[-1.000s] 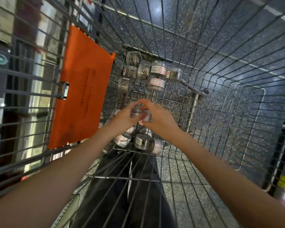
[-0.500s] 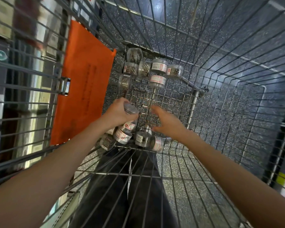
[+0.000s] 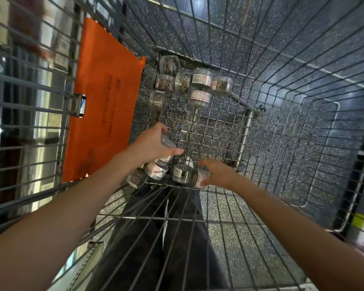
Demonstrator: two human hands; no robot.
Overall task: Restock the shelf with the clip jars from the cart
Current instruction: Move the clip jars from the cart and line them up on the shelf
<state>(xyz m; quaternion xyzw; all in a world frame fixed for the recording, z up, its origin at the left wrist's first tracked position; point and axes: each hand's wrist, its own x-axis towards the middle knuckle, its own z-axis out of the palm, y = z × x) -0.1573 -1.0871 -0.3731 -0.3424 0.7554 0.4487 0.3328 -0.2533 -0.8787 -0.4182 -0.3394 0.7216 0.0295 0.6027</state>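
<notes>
Both my arms reach down into a wire cart (image 3: 281, 114). My left hand (image 3: 150, 144) grips a clear clip jar (image 3: 167, 141) with its fingers curled round it, lifted a little above the cart floor. My right hand (image 3: 217, 172) is spread open, thumb and fingers just over a jar lying on its side (image 3: 199, 177) in the near cluster; it holds nothing. Several more labelled jars (image 3: 155, 170) lie at the cart's near edge. Another group of jars (image 3: 200, 80) sits at the far end of the cart.
An orange flap (image 3: 105, 97) hangs on the cart's left wall. Wire walls enclose the cart on all sides. Shelving (image 3: 29, 101) stands blurred beyond the left wall. Dark trousers (image 3: 155, 238) and speckled floor show through the mesh.
My hands parted: the left one kept the jar and rose slightly, while the right one let go and dropped toward the near jars.
</notes>
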